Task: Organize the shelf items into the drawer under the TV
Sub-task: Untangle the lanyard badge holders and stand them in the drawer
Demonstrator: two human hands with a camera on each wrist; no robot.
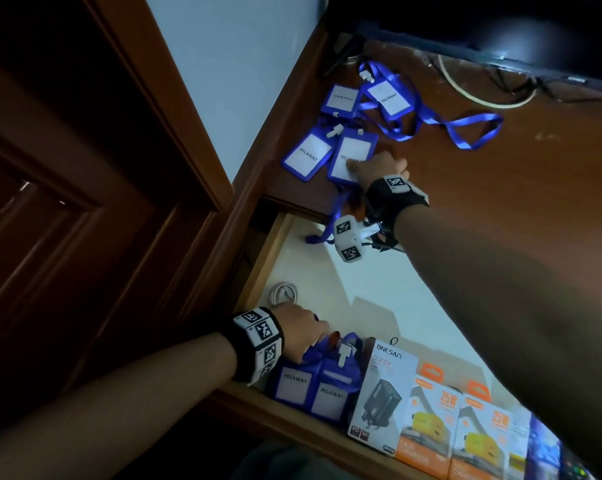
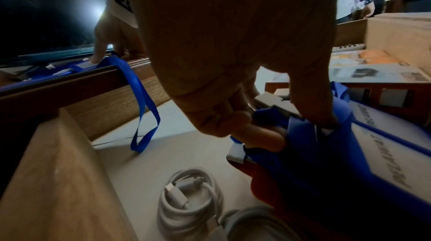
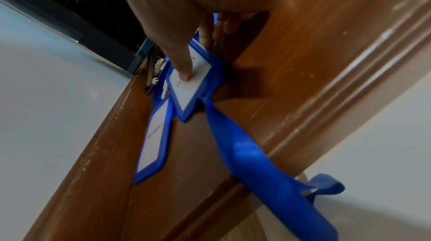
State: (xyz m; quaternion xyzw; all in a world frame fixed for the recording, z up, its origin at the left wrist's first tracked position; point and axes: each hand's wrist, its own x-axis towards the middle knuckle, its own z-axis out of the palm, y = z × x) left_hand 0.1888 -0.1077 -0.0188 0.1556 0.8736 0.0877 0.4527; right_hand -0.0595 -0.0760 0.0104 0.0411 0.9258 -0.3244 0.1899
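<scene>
Nearest you, your left hand (image 1: 301,332) is down in the open drawer (image 1: 263,268), fingers curled into the bunched blue lanyards (image 2: 300,134) of the two "PELAWAT" badge holders (image 1: 311,388) standing against the front wall. Gripping the straps looks like a way to tuck them behind the cards so nothing trails over the edge. Just right of that hand the boxed chargers (image 1: 384,393) stand upright in a row, which saves floor space. Just beyond your knuckles a coiled white cable (image 2: 190,200) lies flat on the drawer floor.

Further out, your right hand (image 1: 379,168) reaches across to the shelf top (image 1: 500,202). Its index fingertip (image 3: 185,76) presses on the nearest badge holder (image 3: 190,82); the other fingers curl behind its edge, so it seems you are pinning the card to slide or lift it. Its lanyard (image 3: 263,167) already hangs over the shelf lip into the drawer. Beyond your fingers three more badge holders (image 1: 341,98) lie in tangled straps, awaiting transfer.
</scene>
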